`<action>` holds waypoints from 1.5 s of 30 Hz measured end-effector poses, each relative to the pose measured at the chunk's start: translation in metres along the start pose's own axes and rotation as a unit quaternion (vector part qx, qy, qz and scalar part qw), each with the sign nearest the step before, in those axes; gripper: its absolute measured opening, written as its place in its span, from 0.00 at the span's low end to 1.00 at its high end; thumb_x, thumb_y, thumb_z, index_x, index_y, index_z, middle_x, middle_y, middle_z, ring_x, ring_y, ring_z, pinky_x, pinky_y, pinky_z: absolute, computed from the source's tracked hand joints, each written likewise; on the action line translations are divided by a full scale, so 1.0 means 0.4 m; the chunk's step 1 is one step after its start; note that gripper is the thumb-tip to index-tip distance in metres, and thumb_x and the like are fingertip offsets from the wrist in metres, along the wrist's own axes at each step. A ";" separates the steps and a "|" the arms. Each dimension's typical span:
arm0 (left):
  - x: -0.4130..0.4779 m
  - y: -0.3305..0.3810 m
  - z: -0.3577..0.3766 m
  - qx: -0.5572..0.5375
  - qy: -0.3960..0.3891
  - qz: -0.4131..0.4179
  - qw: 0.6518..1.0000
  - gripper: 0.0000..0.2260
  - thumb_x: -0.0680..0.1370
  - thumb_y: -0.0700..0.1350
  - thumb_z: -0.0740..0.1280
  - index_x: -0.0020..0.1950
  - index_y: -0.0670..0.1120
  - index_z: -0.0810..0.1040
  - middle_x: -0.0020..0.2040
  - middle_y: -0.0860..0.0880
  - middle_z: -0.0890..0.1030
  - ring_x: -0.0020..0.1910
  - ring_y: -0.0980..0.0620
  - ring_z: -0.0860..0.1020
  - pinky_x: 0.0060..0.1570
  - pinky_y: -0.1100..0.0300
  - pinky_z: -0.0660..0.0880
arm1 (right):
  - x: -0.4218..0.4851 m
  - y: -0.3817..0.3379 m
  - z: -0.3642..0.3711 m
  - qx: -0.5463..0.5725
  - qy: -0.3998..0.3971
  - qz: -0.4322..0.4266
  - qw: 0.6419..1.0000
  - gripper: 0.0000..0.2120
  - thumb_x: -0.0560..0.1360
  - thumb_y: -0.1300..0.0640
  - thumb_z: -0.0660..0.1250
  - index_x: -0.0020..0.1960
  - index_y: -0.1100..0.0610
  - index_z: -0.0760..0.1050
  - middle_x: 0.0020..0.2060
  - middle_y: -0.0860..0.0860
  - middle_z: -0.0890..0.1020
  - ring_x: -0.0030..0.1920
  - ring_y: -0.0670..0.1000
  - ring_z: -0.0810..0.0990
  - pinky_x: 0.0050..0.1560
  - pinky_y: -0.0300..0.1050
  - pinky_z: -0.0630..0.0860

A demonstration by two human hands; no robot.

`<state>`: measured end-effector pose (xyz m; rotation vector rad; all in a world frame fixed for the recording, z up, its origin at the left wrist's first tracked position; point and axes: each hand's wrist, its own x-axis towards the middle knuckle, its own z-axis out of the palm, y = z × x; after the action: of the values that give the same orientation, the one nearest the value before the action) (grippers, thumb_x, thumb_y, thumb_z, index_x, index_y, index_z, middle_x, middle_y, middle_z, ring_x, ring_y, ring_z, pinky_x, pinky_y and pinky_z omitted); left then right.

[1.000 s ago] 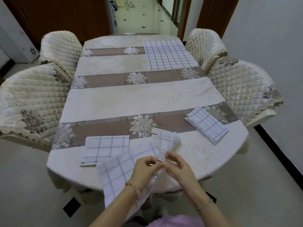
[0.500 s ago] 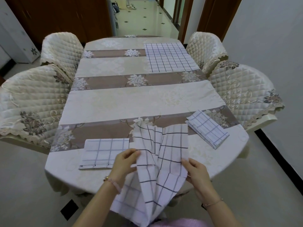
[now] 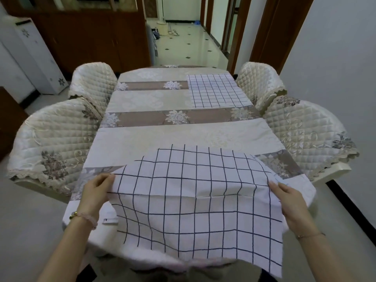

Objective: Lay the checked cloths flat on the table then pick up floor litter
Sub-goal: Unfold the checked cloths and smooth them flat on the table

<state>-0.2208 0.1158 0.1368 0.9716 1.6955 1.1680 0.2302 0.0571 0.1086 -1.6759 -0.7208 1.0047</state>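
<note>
Large white fabric cloth with dark grid checks [image 3: 193,196]: spread open and billowed over the near end of the long table with beige-and-brown floral covering [image 3: 183,137]. Left hand [image 3: 95,192] pinches its left edge and right hand [image 3: 289,200] grips its right edge. Second checked cloth [image 3: 217,90] lies flat at the table's far right.

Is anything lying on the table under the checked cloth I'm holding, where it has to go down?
Yes: a folded white cloth peeks out beneath the checked cloth's left edge, near the left hand.
</note>
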 end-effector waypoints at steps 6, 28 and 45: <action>-0.104 -0.017 -0.073 -0.060 0.078 -0.002 0.995 0.06 0.78 0.41 0.63 0.42 0.45 0.77 0.40 0.47 0.77 0.41 0.48 0.74 0.37 0.58 0.73 | -0.061 -0.109 0.119 -0.017 -0.122 -0.002 0.992 0.18 0.77 0.56 0.64 0.61 0.69 0.74 0.61 0.61 0.77 0.62 0.58 0.74 0.65 0.55 0.68; -0.464 -0.448 -0.887 -0.144 0.452 -0.148 0.868 0.08 0.77 0.42 0.64 0.54 0.41 0.78 0.51 0.41 0.80 0.50 0.45 0.76 0.53 0.49 0.73 | -0.570 -0.038 1.157 -0.203 -0.494 -0.074 0.842 0.08 0.75 0.62 0.64 0.45 0.59 0.82 0.45 0.61 0.83 0.46 0.57 0.79 0.50 0.50 0.73; -0.052 -0.383 -1.434 -0.114 0.476 -0.137 0.861 0.08 0.79 0.43 0.60 0.51 0.45 0.78 0.47 0.45 0.81 0.46 0.48 0.79 0.43 0.55 0.74 | -0.656 -0.120 1.901 -0.164 -0.512 -0.015 0.843 0.08 0.77 0.59 0.62 0.47 0.54 0.80 0.46 0.57 0.82 0.45 0.57 0.80 0.48 0.54 0.76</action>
<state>-0.7662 -0.1191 0.1181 -0.0800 2.2497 1.7416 -0.5634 0.1971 0.1179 -1.2832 -1.6803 1.8520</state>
